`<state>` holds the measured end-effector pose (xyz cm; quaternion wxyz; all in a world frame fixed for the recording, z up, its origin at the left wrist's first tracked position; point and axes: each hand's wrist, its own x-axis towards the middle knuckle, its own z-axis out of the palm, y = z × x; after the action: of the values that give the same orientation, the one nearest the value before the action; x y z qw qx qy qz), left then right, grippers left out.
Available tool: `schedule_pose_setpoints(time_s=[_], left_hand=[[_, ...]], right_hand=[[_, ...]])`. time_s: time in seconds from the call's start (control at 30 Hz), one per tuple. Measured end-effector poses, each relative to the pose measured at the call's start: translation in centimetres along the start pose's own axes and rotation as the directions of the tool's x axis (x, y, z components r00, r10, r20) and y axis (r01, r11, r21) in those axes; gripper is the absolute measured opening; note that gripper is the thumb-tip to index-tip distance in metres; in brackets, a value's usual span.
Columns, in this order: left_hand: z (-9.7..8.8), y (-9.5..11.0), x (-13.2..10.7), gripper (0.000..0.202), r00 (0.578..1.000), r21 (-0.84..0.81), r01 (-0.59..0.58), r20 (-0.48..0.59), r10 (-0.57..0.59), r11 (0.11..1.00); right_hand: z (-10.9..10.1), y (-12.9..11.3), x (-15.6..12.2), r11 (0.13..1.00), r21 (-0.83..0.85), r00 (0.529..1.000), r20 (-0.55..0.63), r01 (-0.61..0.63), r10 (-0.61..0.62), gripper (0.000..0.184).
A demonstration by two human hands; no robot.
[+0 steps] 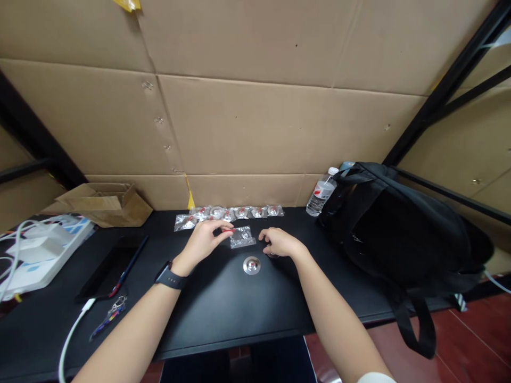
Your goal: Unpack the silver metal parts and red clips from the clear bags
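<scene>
Between thumb and fingers, my left hand pinches the red-edged end of a small clear plastic bag, which lies out to the right above the table. My right hand is curled over a round metal disc; most of that disc is hidden under the fingers. Nearer to me, another shiny round metal disc with a red centre lies flat on the table. Behind my hands, several similar discs in clear bags are laid out along the cardboard wall.
At right stand a water bottle and a big black bag. To the left are a brown paper bag, a white power strip, a dark tablet with a pen, and a keyring. Cardboard closes the back.
</scene>
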<state>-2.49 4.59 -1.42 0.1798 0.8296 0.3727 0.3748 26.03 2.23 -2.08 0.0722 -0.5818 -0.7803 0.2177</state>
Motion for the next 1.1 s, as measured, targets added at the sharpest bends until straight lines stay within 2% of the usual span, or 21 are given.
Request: schedule_pose_setpoints(time_s=[0.07,0.13,0.3,0.47,0.63,0.77,0.83,0.97,1.1], left_hand=[[0.0,0.0,0.0,0.019,1.0,0.02,-0.013,-0.007,0.013,1.0],[-0.2,0.1,0.1,0.017,1.0,0.035,-0.027,-0.007,0.027,0.999],[-0.4,0.3,0.2,0.015,0.999,0.034,-0.05,0.005,0.05,0.998],[-0.3,0.5,0.1,0.018,0.998,0.041,-0.064,0.001,0.064,0.997],[-0.2,0.6,0.2,0.02,0.996,0.046,-0.087,0.005,0.087,0.995],[-0.3,0.8,0.2,0.019,0.997,0.054,-0.082,-0.001,0.082,0.995],[-0.3,0.9,0.2,0.019,0.997,0.057,-0.081,-0.004,0.082,0.995],[-0.3,0.8,0.2,0.021,0.995,0.072,-0.095,0.001,0.095,0.993],[0.1,0.6,0.1,0.02,0.995,0.092,-0.103,0.007,0.102,0.99]], right_hand=[[-0.4,0.2,-0.4,0.999,-0.054,1.0,-0.02,0.004,-0.005,0.055],[-0.9,0.6,-0.6,0.997,-0.073,1.0,0.007,0.005,-0.005,0.063],[-1.2,0.6,-0.5,0.997,-0.008,0.994,0.073,-0.082,0.082,0.042],[-0.9,-0.3,-0.3,0.994,-0.038,0.994,0.054,-0.098,0.1,0.037],[-0.6,-0.2,-0.3,0.992,-0.057,0.991,0.056,-0.115,0.119,0.025],[-0.9,0.5,-0.7,0.998,-0.059,0.999,0.034,-0.03,0.032,0.054],[-1.1,0.8,-0.8,0.998,-0.068,0.999,0.041,-0.011,0.014,0.061],[-1.2,0.8,-0.5,0.989,-0.052,0.99,0.024,-0.136,0.138,0.041],[-0.8,0.3,-0.3,0.985,-0.081,0.988,0.009,-0.153,0.154,0.04]])
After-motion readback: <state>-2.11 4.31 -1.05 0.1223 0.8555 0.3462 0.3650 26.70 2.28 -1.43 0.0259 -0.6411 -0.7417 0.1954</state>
